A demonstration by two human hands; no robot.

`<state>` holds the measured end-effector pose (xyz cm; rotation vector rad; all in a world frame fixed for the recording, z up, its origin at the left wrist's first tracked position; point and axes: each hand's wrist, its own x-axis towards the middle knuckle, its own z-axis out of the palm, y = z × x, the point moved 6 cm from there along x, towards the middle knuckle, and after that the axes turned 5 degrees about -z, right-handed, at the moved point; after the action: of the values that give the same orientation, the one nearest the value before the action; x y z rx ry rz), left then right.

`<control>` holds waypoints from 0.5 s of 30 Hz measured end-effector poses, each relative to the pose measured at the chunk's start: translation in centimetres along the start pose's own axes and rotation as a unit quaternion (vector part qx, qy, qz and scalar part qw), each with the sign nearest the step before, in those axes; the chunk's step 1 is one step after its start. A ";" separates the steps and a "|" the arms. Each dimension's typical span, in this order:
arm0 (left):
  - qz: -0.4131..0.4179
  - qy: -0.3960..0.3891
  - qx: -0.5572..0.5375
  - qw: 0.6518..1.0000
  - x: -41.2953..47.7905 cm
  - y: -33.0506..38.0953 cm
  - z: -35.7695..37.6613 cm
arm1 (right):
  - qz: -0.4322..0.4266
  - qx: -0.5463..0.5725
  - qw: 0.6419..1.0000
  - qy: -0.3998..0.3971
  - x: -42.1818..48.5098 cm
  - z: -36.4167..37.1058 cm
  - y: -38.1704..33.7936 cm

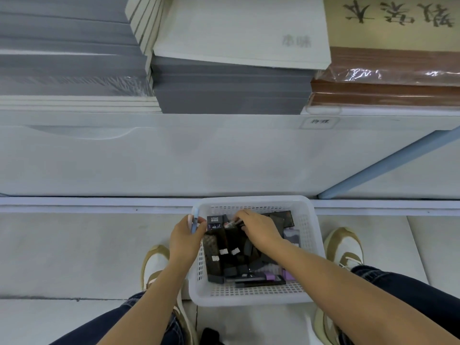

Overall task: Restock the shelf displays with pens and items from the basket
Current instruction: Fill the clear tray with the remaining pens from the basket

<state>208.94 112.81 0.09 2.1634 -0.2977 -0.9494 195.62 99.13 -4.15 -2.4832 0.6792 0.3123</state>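
Note:
A white perforated plastic basket (311, 250) stands on the floor between my feet, filled with several black boxes (224, 245) and a few purple packs (271, 277). My left hand (185, 239) is at the basket's left rim and grips a light blue pen (194, 221) upright, with a pink one beside it. My right hand (258, 231) reaches into the basket's far half, fingers curled around a thin pen-like item (232, 223) lying on the boxes.
Above the basket runs a white shelf front (224, 155) with a small label (319, 121). Stacks of grey, white and brown notebooks (231, 90) sit on the shelf. My shoes (344, 245) flank the basket on the grey floor.

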 end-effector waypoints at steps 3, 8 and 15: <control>-0.001 0.000 0.004 1.000 -0.1 0.2 0.0 | -0.030 -0.022 0.999 0.003 0.3 -0.4 0.4; -0.002 -0.001 0.011 1.000 -0.3 0.2 0.1 | -0.062 -0.036 0.997 -0.004 -0.2 0.3 0.3; 0.031 -0.020 0.100 0.994 -0.7 0.8 1.3 | -0.037 -0.051 0.998 -0.016 0.0 -0.7 0.7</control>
<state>207.57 111.86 0.42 2.3032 -0.4944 -0.9637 195.29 98.23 -3.93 -2.5870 0.5706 0.3675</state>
